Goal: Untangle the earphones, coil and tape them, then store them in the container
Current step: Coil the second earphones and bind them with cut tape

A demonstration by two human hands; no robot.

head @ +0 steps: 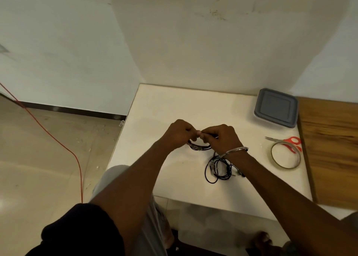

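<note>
Black earphones are held as a coil [199, 147] over the middle of the white table [174, 104]. My left hand [179, 133] and my right hand [220, 136] both pinch the top of that coil, fingertips nearly touching. A strip of clear tape seems to wrap the coil's lower part. A second loose tangle of black earphone cable [218, 168] lies on the table under my right wrist. The grey-lidded container [276, 107] stands shut at the table's far right corner.
A roll of clear tape [285, 155] lies at the right, overlapping orange-handled scissors [290, 142]. A wooden surface [329, 149] adjoins the table's right edge. An orange cord [58, 141] runs across the floor at left. A wall stands behind the table.
</note>
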